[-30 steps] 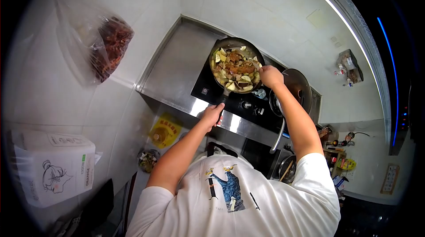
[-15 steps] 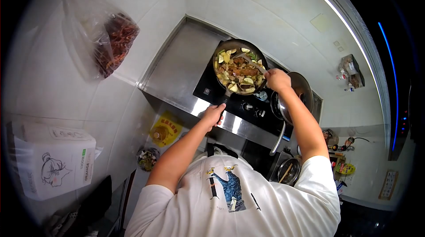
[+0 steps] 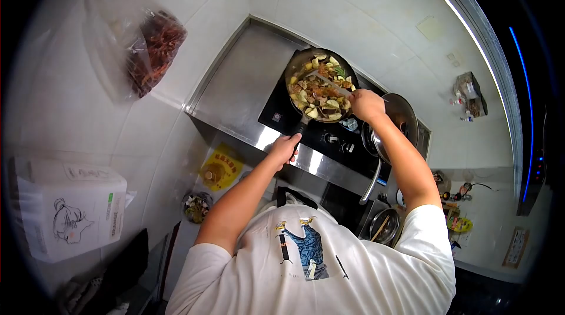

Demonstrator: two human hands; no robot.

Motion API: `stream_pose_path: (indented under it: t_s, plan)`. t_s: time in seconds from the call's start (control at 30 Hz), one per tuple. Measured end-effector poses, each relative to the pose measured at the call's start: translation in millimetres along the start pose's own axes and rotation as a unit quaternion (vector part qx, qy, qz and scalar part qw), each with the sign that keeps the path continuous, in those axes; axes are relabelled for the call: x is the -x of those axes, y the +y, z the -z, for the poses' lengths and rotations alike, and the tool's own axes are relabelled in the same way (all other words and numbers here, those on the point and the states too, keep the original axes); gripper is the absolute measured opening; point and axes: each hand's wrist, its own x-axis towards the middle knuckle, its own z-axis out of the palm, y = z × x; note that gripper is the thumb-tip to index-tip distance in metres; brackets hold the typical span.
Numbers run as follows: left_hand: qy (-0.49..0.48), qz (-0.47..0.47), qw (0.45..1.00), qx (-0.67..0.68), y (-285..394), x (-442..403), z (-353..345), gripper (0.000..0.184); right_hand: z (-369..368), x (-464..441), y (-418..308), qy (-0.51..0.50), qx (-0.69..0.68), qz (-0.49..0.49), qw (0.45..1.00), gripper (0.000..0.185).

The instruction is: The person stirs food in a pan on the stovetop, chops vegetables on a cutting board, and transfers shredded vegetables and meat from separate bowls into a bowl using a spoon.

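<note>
A dark frying pan (image 3: 351, 68) sits on the black gas stove (image 3: 272, 107). In it lie chopped pale vegetables (image 3: 312, 112), bits of green and a reddish-brown sauce. My left hand (image 3: 285, 149) is closed around the pan's black handle (image 3: 302, 124). Over the pan's right edge, my right hand (image 3: 367, 105) grips a spatula (image 3: 332, 84), whose flat end reaches into the food. Most of its handle is hidden in my fist.
To the right stands a second pan (image 3: 401, 116) with a long metal handle (image 3: 371, 182). A bag of dried red chillies (image 3: 158, 50) hangs on the left wall, above a white tissue box (image 3: 70, 209). Below the counter sits a bowl of scraps (image 3: 196, 207).
The spatula has shifted up and left within the pan. The reddish-brown sauce, lumped in the middle before, is now more spread through the vegetables. My left hand stays on the handle.
</note>
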Motion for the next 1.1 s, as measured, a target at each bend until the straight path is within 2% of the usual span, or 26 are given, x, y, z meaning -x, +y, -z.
stream_pose_path:
  t_s: [0.07, 0.2, 0.33, 0.43, 0.5, 0.67, 0.7, 0.77, 0.9, 1.1]
  plan:
    - [-0.003, 0.007, 1.000, 0.010, 2, 2, 0, 0.036, 6, 1, 10, 0.035, -0.026, 0.007, 0.999, 0.036]
    - [-0.013, 0.006, 1.000, 0.004, -2, -2, 1, 0.037, 37, 26, 12, -0.002, -0.064, -0.021, 0.998, 0.036]
    - [-0.012, 0.004, 1.000, 0.014, -4, -4, 0, 0.037, 4, 18, 11, -0.021, -0.067, -0.028, 0.997, 0.035]
    - [-0.008, 0.011, 1.000, 0.012, -5, -6, 1, 0.036, 17, 30, 18, -0.017, -0.135, -0.044, 0.990, 0.036]
    - [-0.009, 0.007, 1.000, 0.012, -6, -6, 1, 0.035, 17, 39, 49, -0.012, -0.190, -0.036, 0.981, 0.035]
    - [-0.010, 0.004, 1.000, 0.008, -5, -5, -1, 0.036, 54, 94, 57, -0.031, -0.093, -0.030, 0.995, 0.031]
    - [-0.010, 0.005, 1.000, 0.007, -4, -4, -1, 0.036, 34, 87, 63, 0.003, -0.061, -0.006, 0.998, 0.029]
    - [-0.003, 0.006, 1.000, 0.006, -4, -3, -4, 0.038, 17, 78, 50, 0.044, -0.082, -0.021, 0.995, 0.029]
    - [0.003, 0.009, 1.000, -0.002, -2, -1, -4, 0.038, -6, 55, 57, 0.014, -0.221, -0.083, 0.972, 0.033]
    - [0.008, 0.004, 1.000, 0.008, -4, -2, -5, 0.039, -48, 27, 63, 0.018, -0.259, -0.105, 0.960, 0.036]
